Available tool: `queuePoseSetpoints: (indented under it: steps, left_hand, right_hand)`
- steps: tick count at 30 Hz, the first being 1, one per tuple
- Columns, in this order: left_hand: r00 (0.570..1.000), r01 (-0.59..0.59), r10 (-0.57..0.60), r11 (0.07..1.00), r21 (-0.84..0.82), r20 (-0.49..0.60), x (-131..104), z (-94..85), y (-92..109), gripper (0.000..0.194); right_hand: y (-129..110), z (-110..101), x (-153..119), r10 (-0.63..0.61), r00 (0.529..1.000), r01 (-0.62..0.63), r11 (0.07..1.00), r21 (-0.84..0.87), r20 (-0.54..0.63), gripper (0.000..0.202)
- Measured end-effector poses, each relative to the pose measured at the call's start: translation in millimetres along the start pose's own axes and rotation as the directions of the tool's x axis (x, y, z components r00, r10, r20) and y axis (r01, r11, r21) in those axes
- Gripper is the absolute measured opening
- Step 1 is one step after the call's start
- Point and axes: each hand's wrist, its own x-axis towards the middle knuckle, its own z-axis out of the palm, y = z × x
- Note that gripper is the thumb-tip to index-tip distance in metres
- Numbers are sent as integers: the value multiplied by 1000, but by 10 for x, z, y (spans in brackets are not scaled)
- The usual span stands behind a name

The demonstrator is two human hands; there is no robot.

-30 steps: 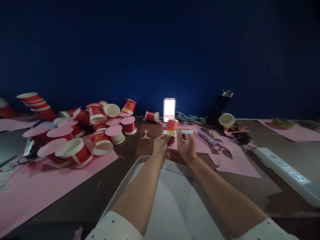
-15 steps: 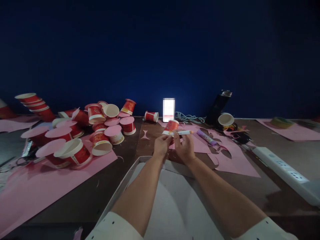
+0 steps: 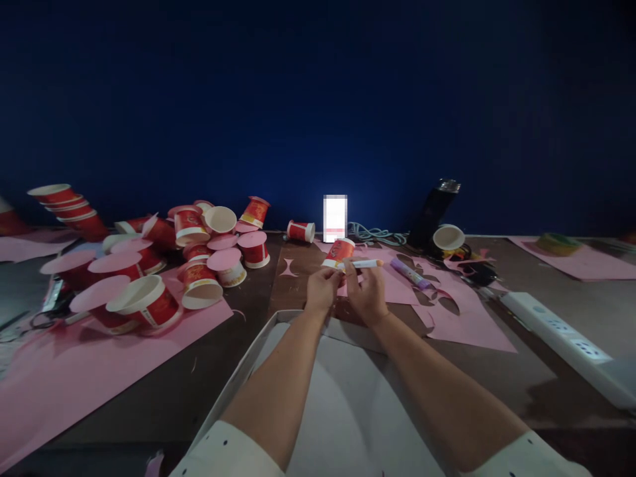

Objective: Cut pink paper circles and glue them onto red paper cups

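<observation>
My left hand (image 3: 322,289) is closed in a pinch just in front of a red paper cup (image 3: 340,250), beside its white rim. What its fingertips grip is hidden. My right hand (image 3: 366,295) is closed, with a white marker (image 3: 366,264) with an orange end lying across its fingers and pointing right. A bit of pink paper (image 3: 342,290) shows between the hands. The cup leans a little, its white rim towards me. Beyond it a bright, blurred phone screen (image 3: 335,218) stands upright.
Red paper cups (image 3: 154,305), several topped with pink discs, crowd the left over a pink sheet (image 3: 114,371). Right lie a purple glue stick (image 3: 410,273), cut pink paper (image 3: 472,321), a black flask (image 3: 432,212) and a power strip (image 3: 566,344). An open white box (image 3: 342,391) lies beneath my forearms.
Almost nothing differs. The view has shifted very slightly, and both hands keep their place by the cup with the marker still in the right one.
</observation>
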Motion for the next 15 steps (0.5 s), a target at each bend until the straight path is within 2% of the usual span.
queuePoseSetpoints:
  steps: [7,15]
  left_hand:
    - [1000,5,-6,998,-64,-15,42,-6,-56,17]
    - [1000,-9,9,1000,-21,0,33,-12,-54,16]
  right_hand:
    - [30,-36,42,1,996,5,997,71,-86,21]
    - [30,-15,28,-24,999,27,997,66,-47,20]
